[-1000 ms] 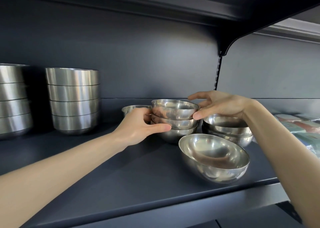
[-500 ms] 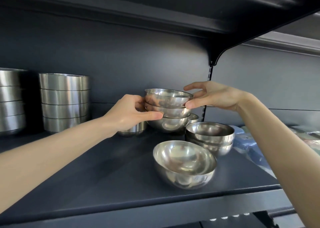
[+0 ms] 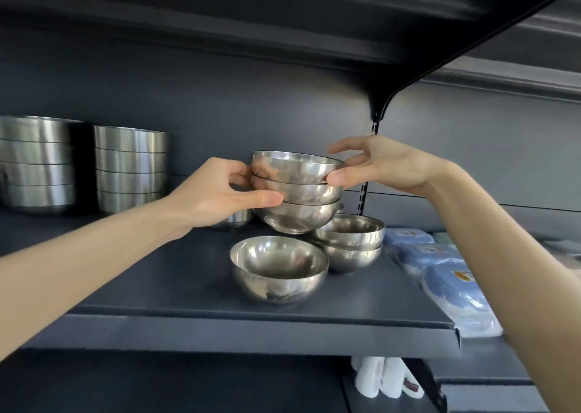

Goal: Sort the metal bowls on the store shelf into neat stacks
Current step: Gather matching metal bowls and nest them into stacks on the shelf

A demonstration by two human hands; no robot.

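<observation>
Around: single bowl (image 3: 278, 269) empty, upright, at 6 o'clock of held stack, near shelf (image 3: 157, 280) front edge. Pair of nested bowls (image 3: 349, 243) at 4 o'clock, just beside it. Small bowl (image 3: 235, 218) at 8 o'clock, half hidden by left hand. Two tall bowl stacks (image 3: 130, 167) far at 9 o'clock. Blue packs (image 3: 440, 271) beyond, at 4 o'clock.

Held stack (image 3: 295, 192): three nested bowls, shelf centre, top one empty. Left hand (image 3: 220, 192) grips its left side, thumb across front. Right hand (image 3: 386, 167) pinches top rim, thumb on wall, other fingers spread above.

A single head-worn wide-angle camera faces the dark shelf (image 3: 195, 290) squarely from close range, looking slightly down at its front edge.
</observation>
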